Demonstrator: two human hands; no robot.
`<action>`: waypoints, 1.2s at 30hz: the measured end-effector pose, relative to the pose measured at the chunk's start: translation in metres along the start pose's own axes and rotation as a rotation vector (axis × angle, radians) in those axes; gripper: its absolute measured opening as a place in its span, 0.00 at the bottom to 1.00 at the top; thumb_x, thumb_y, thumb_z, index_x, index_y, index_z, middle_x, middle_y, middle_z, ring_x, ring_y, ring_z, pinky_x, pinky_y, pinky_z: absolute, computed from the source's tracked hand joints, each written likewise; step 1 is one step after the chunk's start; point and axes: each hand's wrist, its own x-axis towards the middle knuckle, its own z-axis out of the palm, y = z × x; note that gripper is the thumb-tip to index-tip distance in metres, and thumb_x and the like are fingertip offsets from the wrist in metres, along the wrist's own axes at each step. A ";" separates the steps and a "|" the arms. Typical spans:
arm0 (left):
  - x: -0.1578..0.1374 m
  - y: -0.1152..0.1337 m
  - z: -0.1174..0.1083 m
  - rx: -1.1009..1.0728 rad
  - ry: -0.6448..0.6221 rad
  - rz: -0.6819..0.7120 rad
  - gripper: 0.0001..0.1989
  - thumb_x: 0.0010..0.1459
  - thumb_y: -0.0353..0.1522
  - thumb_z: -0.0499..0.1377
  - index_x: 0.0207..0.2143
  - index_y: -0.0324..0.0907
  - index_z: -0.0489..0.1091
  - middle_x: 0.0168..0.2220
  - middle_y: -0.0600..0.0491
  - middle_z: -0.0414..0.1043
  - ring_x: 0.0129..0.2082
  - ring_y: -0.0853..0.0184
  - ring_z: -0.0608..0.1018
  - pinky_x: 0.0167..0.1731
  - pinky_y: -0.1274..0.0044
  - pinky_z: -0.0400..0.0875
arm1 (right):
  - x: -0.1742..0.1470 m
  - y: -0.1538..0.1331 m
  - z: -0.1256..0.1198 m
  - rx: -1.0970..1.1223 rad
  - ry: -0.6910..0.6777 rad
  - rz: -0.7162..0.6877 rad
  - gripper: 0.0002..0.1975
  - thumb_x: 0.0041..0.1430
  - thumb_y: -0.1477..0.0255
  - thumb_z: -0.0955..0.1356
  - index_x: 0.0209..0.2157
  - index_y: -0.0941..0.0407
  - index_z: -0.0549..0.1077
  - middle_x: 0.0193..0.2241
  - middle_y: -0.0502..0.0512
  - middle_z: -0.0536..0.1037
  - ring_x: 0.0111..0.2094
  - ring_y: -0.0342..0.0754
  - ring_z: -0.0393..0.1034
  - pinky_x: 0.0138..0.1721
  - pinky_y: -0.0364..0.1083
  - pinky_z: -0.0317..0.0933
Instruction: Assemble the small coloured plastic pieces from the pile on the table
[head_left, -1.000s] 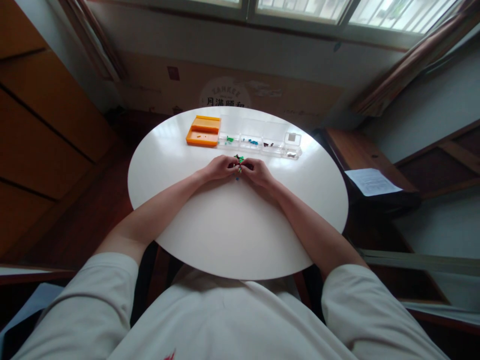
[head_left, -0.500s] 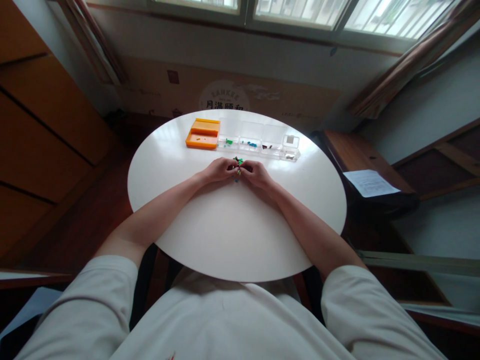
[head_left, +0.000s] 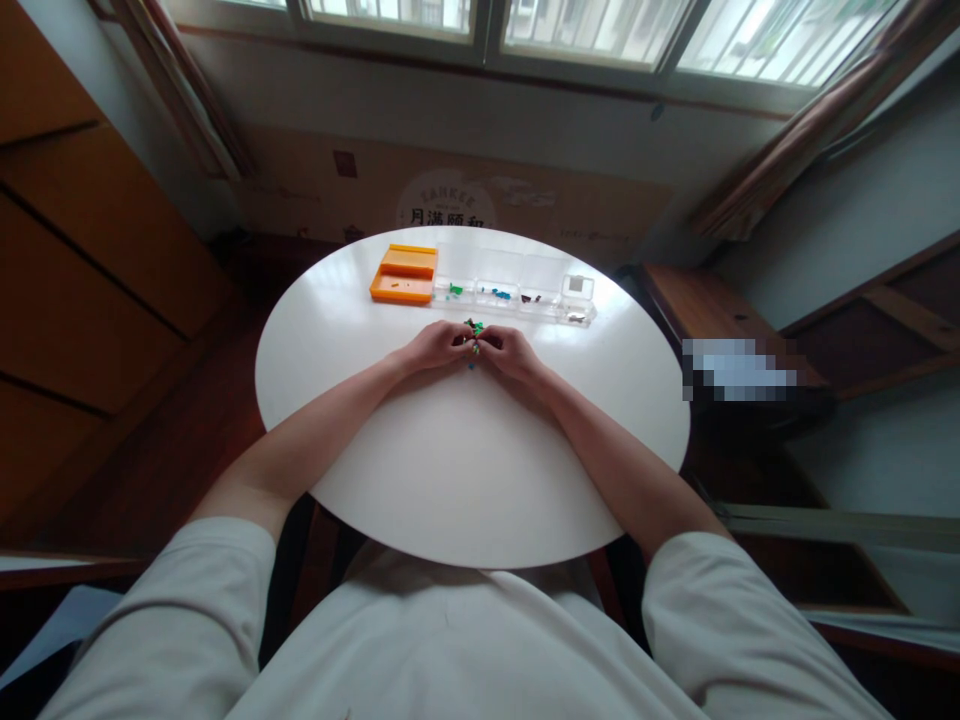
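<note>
My left hand (head_left: 441,344) and my right hand (head_left: 508,350) meet over the far half of the white table (head_left: 450,470). Both have their fingertips pinched together, almost touching each other. Small green and dark pieces (head_left: 477,327) show between and just beyond the fingertips, and it cannot be told which of them are held. One tiny blue piece (head_left: 471,366) lies on the table just below the hands. Behind them stands a row of clear open-lidded boxes (head_left: 517,308), with small green pieces (head_left: 455,290), blue pieces (head_left: 501,295) and dark pieces (head_left: 526,299) inside.
An open orange box (head_left: 401,297) with a few tiny orange bits stands at the left end of the row. A small clear box (head_left: 577,287) closes the right end. Beyond the table's right edge is a wooden bench (head_left: 697,300) with a blurred-out sheet (head_left: 742,370).
The camera view has shifted slightly, so the table appears a little lower. My hands stay pinched together in the same place over the small pieces.
</note>
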 end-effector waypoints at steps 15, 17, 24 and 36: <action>0.000 -0.001 0.001 -0.003 0.017 0.007 0.14 0.56 0.37 0.53 0.30 0.36 0.73 0.22 0.56 0.69 0.22 0.75 0.64 0.24 0.81 0.52 | 0.000 0.000 -0.001 -0.020 0.000 -0.003 0.14 0.52 0.67 0.64 0.32 0.62 0.77 0.25 0.53 0.75 0.25 0.42 0.63 0.30 0.41 0.56; 0.000 -0.001 0.001 -0.003 0.019 0.008 0.14 0.56 0.37 0.53 0.30 0.36 0.73 0.22 0.56 0.69 0.22 0.75 0.64 0.24 0.81 0.52 | 0.000 -0.001 -0.001 -0.016 -0.005 -0.002 0.14 0.52 0.68 0.64 0.32 0.62 0.77 0.25 0.53 0.75 0.25 0.42 0.62 0.30 0.41 0.55; 0.000 0.000 0.000 -0.003 0.004 -0.002 0.15 0.56 0.37 0.53 0.31 0.36 0.73 0.22 0.56 0.69 0.22 0.75 0.64 0.24 0.82 0.52 | 0.000 -0.003 -0.001 -0.004 -0.008 -0.004 0.14 0.52 0.67 0.64 0.32 0.63 0.77 0.25 0.54 0.75 0.25 0.42 0.62 0.29 0.42 0.55; -0.001 0.002 -0.001 -0.014 0.008 0.003 0.15 0.55 0.38 0.53 0.31 0.36 0.74 0.22 0.56 0.68 0.22 0.75 0.64 0.24 0.82 0.53 | -0.001 -0.002 -0.001 0.007 -0.011 0.000 0.14 0.52 0.68 0.63 0.32 0.63 0.76 0.25 0.53 0.75 0.25 0.42 0.63 0.29 0.42 0.55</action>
